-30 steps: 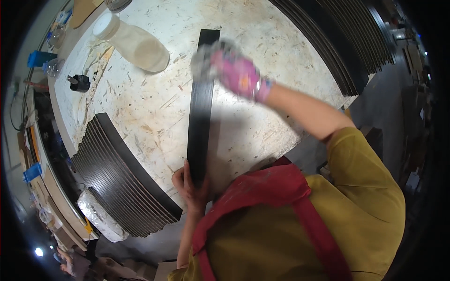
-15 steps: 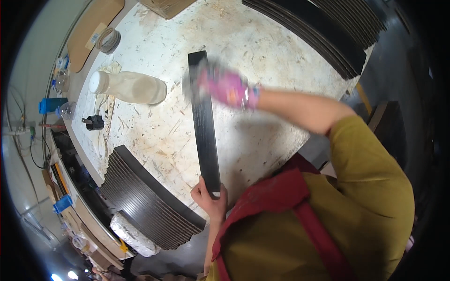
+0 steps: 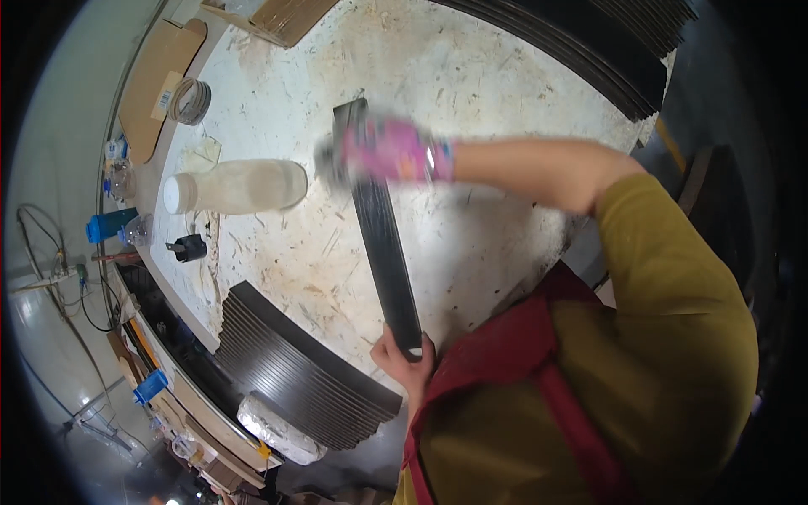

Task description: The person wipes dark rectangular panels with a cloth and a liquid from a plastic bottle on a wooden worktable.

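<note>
A long black strip [image 3: 387, 252] with faint lengthwise grain lies on the worktable, its near end toward me. My left hand [image 3: 404, 362] is bare and grips that near end, with the thumb on one edge and fingers on the other. Across the far part of the strip, my right hand [image 3: 387, 151] wears a pink patterned glove and is smeared by motion. Under its fingers is a blurred grey wad [image 3: 330, 160], like a rag, overlapping the strip and sticking out past its left edge. The glove hides part of the strip.
Left of the strip lies a cloudy plastic bottle [image 3: 252, 186] with a white cap. Stacked dark strips lie at near left [image 3: 311, 362] and far right [image 3: 581, 50]. A tape roll [image 3: 190, 102], a black clip-like object [image 3: 187, 247] and a cardboard box [image 3: 290, 18] sit around the pale worktable [image 3: 471, 252].
The view has shifted, so most things sit farther right in it. The strip now leans more, its far end to the left. My gloved right hand remains over its far part, moving.
</note>
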Demonstrator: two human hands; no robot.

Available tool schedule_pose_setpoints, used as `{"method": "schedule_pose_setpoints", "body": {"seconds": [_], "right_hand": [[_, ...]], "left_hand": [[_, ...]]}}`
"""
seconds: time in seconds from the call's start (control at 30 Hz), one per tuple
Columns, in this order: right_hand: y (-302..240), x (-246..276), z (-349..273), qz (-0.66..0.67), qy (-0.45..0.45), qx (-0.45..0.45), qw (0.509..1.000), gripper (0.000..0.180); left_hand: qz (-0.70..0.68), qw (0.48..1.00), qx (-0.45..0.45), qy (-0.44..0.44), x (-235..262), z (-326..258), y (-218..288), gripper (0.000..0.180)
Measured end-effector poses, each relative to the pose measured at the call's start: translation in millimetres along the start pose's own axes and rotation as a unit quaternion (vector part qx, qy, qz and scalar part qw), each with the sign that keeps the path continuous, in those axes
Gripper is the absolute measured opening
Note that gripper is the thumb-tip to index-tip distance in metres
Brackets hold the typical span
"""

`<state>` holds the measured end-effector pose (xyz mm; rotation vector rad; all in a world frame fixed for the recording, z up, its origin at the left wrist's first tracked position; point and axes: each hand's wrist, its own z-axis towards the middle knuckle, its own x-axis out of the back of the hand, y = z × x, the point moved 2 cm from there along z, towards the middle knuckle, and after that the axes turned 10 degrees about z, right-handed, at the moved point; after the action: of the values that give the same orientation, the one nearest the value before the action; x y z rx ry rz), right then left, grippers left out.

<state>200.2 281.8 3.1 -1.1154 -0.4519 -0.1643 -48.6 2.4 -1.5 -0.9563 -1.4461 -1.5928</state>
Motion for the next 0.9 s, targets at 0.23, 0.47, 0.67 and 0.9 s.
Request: {"method": "schedule_pose_setpoints", "body": {"seconds": [0.23, 0.47, 0.67, 0.9], "right_hand": [[-5, 64, 25, -0.063, 0.054, -0.02, 0.996, 0.029], [4, -4, -5, -0.122, 0.008, 0.179, 0.976, 0.012], [-45, -19, -31, -0.089, 0.018, 0.056, 0.994, 0.018], [-71, -56, -75, 0.02, -0.091, 0.103, 0.99, 0.021]], "left_hand": [[-0.035, 0.999, 0.006, 0.013, -13, 15, 4, 0.072], [-0.026, 1.0, -0.01, 0.0, -5, 16, 11, 0.073], [-0.042, 0.999, 0.005, 0.011, -5, 21, 11, 0.07], [-0.041, 0.999, -0.019, 0.019, 0, 18, 14, 0.068]]}}
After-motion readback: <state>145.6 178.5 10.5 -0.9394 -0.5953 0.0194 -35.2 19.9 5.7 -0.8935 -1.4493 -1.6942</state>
